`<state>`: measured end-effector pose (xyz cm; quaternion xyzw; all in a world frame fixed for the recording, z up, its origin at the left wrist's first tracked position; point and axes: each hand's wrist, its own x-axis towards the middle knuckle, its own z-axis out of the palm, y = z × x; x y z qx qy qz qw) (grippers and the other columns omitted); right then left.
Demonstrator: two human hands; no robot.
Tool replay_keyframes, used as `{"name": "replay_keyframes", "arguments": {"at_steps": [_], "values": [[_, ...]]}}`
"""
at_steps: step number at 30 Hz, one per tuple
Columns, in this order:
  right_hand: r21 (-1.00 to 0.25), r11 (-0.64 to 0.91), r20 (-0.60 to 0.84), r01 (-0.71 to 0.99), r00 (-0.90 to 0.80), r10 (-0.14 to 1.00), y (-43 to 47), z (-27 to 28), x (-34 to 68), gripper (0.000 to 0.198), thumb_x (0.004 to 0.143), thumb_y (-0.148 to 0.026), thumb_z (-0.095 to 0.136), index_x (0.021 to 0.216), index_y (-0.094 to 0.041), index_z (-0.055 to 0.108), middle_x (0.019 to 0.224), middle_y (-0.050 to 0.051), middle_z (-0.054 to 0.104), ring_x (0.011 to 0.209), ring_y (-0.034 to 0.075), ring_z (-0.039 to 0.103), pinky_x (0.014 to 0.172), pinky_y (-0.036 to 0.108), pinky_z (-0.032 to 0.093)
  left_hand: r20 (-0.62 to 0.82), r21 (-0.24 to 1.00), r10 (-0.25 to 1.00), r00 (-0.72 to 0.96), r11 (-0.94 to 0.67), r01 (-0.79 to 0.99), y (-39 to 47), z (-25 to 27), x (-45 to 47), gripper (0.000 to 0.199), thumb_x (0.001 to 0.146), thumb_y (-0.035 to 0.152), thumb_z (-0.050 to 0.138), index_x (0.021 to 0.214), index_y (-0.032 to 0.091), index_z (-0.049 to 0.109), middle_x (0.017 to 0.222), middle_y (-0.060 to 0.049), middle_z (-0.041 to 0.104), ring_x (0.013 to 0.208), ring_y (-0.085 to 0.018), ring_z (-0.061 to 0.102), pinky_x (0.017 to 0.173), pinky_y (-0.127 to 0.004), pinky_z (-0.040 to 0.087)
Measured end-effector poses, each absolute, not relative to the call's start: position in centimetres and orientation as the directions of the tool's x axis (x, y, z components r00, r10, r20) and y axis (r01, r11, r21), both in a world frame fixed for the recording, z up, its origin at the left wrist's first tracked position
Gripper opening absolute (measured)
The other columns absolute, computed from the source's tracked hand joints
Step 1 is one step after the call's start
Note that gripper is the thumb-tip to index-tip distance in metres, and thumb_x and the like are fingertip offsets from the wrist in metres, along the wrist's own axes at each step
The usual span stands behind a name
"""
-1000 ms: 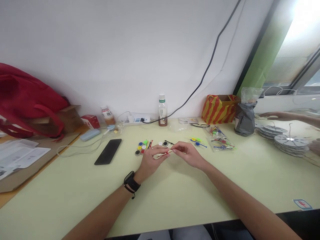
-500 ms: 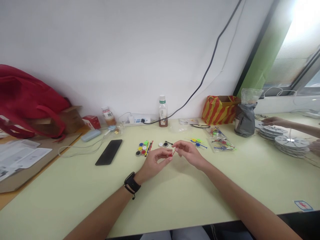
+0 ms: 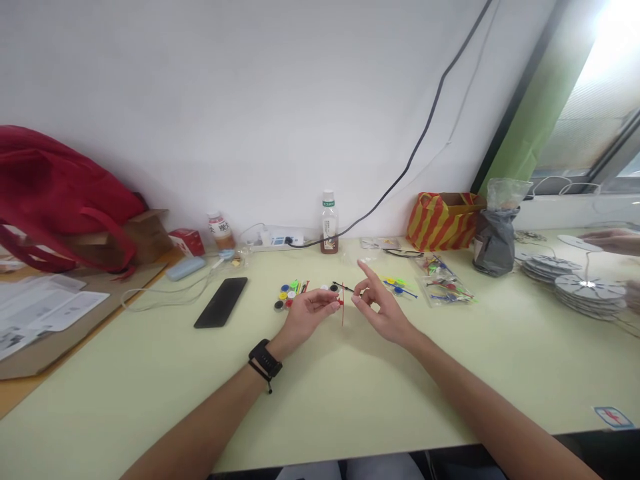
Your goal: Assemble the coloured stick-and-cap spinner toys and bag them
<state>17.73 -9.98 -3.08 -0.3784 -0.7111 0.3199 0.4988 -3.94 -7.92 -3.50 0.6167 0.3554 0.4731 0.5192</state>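
My left hand [image 3: 311,313], a black watch at its wrist, pinches a small red plastic piece with a thin red stick [image 3: 343,316] between thumb and fingertips. The stick stands roughly upright, its lower end pointing down over the table. Just to the right is my right hand [image 3: 381,305], holding nothing, index finger stretched up and thumb close to the bent middle finger. Behind the left hand lie small coloured discs [image 3: 285,296] and coloured sticks [image 3: 304,287], partly covered. A black stick piece [image 3: 346,288] lies behind the gap between my hands.
Blue and yellow pieces [image 3: 399,290] and a clear bag of coloured parts [image 3: 445,283] lie to the right. A phone [image 3: 221,303] lies left. A bottle [image 3: 329,227] stands by the wall. At far right, another person's hand [image 3: 613,240] is above stacked white discs [image 3: 590,293].
My right hand has let go of the red stick and moved slightly right, its index finger now raised. The stick has swung to upright in my left hand. The other person's hand has lifted a disc.
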Motion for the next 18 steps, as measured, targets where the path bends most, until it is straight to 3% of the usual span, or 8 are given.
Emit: {"name": "replay_keyframes", "arguments": {"at_steps": [3,6,8,10,12,13,15,18], "values": [[-0.87,0.444,0.38,0.214,-0.282,0.881,-10.18,-3.09,17.6,0.037,0.1,-0.052,0.048,0.112,-0.023,0.068,0.085,0.003,0.06,0.066,0.015,0.052,0.064,0.03,0.046,0.205,0.979,0.936,0.287,-0.195,-0.064,-8.04,-3.29,-3.94,0.035,0.074,0.036,0.087,0.1,0.016,0.077,0.102,-0.01,0.079,0.096,-0.023,0.074,0.095,-0.039,0.059],[-0.915,0.343,0.243,0.212,-0.388,0.889,-9.99,-2.97,17.66,0.063,0.103,-0.059,0.035,0.058,-0.02,0.056,0.054,0.0,0.043,0.054,0.014,0.043,0.057,0.03,0.04,0.2,0.98,0.938,0.283,-0.185,-0.078,-7.96,-3.33,-3.99,0.036,0.074,0.037,0.088,0.1,0.016,0.077,0.101,-0.01,0.079,0.095,-0.023,0.075,0.093,-0.039,0.06],[-0.927,0.332,0.252,0.175,-0.365,0.896,-9.88,-2.87,17.62,0.056,0.099,-0.062,0.044,0.066,-0.019,0.059,0.056,-0.002,0.042,0.054,0.013,0.039,0.055,0.029,0.037,0.202,0.979,0.937,0.285,-0.184,-0.088,-7.89,-3.39,-4.03,0.037,0.073,0.038,0.088,0.1,0.016,0.077,0.101,-0.01,0.079,0.095,-0.023,0.075,0.094,-0.04,0.06],[-0.937,0.33,0.281,0.114,-0.318,0.906,-9.88,-2.86,17.47,0.042,0.094,-0.061,0.056,0.101,-0.021,0.066,0.07,-0.002,0.051,0.059,0.013,0.042,0.055,0.027,0.037,0.21,0.977,0.934,0.289,-0.191,-0.094,-7.86,-3.44,-4.05,0.037,0.073,0.038,0.088,0.101,0.016,0.077,0.103,-0.01,0.079,0.096,-0.023,0.074,0.095,-0.04,0.059],[-0.951,0.303,0.275,0.057,-0.288,0.917,-9.92,-3.01,17.33,0.048,0.092,-0.059,0.062,0.125,-0.025,0.059,0.084,0.0,0.056,0.062,0.013,0.045,0.056,0.026,0.04,0.217,0.976,0.931,0.294,-0.2,-0.088,-7.87,-3.45,-4.06,0.037,0.074,0.039,0.088,0.101,0.017,0.077,0.104,-0.009,0.079,0.097,-0.023,0.074,0.096,-0.04,0.059],[-0.957,0.286,0.26,0.051,-0.283,0.923,-9.92,-3.12,17.3,0.046,0.092,-0.06,0.061,0.123,-0.025,0.061,0.086,0.0,0.057,0.062,0.012,0.045,0.057,0.026,0.041,0.219,0.976,0.931,0.293,-0.204,-0.082,-7.88,-3.44,-4.07,0.036,0.074,0.038,0.087,0.102,0.017,0.077,0.104,-0.01,0.079,0.098,-0.023,0.074,0.096,-0.04,0.059],[-0.964,0.257,0.225,0.068,-0.31,0.924,-9.85,-3.3,17.36,0.043,0.096,-0.061,0.053,0.09,-0.021,0.069,0.078,0.0,0.056,0.062,0.013,0.046,0.06,0.028,0.042,0.222,0.975,0.933,0.283,-0.211,-0.07,-7.87,-3.42,-4.1,0.036,0.075,0.037,0.087,0.102,0.016,0.077,0.104,-0.01,0.078,0.099,-0.023,0.074,0.097,-0.04,0.058],[-0.963,0.254,0.21,0.089,-0.341,0.916,-9.62,-3.27,17.58,0.066,0.101,-0.061,0.041,0.05,-0.019,0.048,0.058,0.001,0.045,0.059,0.014,0.044,0.062,0.031,0.039,0.224,0.975,0.937,0.267,-0.213,-0.069,-7.8,-3.41,-4.16,0.035,0.075,0.036,0.087,0.102,0.016,0.076,0.104,-0.01,0.078,0.099,-0.023,0.073,0.098,-0.04,0.058]]}}
